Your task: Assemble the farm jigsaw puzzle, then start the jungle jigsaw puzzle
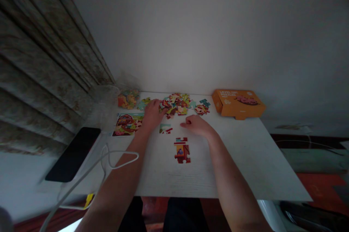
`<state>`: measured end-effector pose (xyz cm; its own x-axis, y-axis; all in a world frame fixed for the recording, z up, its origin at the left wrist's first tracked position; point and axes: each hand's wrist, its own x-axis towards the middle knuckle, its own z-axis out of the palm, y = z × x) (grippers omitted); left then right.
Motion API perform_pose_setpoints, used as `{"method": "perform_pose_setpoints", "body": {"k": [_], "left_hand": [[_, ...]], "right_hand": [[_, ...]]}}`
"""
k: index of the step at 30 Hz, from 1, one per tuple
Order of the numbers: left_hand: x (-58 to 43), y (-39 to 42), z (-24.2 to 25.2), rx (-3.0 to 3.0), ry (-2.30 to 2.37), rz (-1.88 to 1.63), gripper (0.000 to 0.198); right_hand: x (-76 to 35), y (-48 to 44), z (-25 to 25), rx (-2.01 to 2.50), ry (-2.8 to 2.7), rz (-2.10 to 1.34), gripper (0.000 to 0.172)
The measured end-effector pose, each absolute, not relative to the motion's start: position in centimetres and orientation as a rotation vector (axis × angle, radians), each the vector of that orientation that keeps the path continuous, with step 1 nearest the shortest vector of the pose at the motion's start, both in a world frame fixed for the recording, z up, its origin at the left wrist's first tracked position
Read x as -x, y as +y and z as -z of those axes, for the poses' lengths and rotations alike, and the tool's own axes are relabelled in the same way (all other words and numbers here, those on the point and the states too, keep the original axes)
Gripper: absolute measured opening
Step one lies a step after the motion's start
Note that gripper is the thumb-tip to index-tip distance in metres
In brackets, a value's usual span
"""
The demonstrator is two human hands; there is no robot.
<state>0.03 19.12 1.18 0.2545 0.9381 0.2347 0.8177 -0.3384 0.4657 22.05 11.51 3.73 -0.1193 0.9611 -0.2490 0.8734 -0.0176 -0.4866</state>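
Note:
My left hand point(155, 111) reaches to the left edge of a heap of jigsaw puzzle pieces point(178, 103), thumb and fingers apart; whether it touches a piece is hard to see. My right hand point(195, 123) is curled closed just in front of the heap, with no piece showing in it. Between my forearms lie a few joined puzzle pieces point(182, 151), red and orange with a purple figure. A pale green and white piece point(165, 128) lies apart, between the hands. Left of my left wrist is a picture card point(128, 124) of a farm scene, partly covered by it.
An orange puzzle box point(238, 103) stands at the back right of the white table point(245, 159). At left are a clear plastic bag point(128, 97) with colourful contents, a black phone point(73, 154), and a white cable point(120, 152) looping by my left forearm. Several loose pieces point(203, 107) lie right of the heap.

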Motion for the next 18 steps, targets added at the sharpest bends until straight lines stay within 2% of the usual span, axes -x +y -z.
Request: {"method": "perform_pose_setpoints", "body": {"k": [3,5,11,16,18], "left_hand": [[-0.4,19.7,-0.2,-2.291,1.736,-0.606,0.052],[-0.5,20.0,0.3,-2.297,1.762,-0.560,0.053],[-0.9,20.3,0.3,-2.289,1.797,-0.584,0.038],[-1.5,20.1,0.1,-2.270,1.820,-0.629,0.033],[-1.8,19.8,0.2,-2.283,1.816,-0.643,0.037]], "right_hand": [[-22.3,11.8,-3.5,1.943,-2.052,-0.772,0.042],[-22.2,11.9,-3.2,1.923,-2.050,-0.751,0.041],[-22.0,12.0,-2.5,1.905,-2.024,-0.685,0.036],[-21.7,12.0,-2.5,1.895,-2.034,-0.684,0.034],[-21.6,12.0,-2.5,1.888,-2.027,-0.695,0.033]]}}
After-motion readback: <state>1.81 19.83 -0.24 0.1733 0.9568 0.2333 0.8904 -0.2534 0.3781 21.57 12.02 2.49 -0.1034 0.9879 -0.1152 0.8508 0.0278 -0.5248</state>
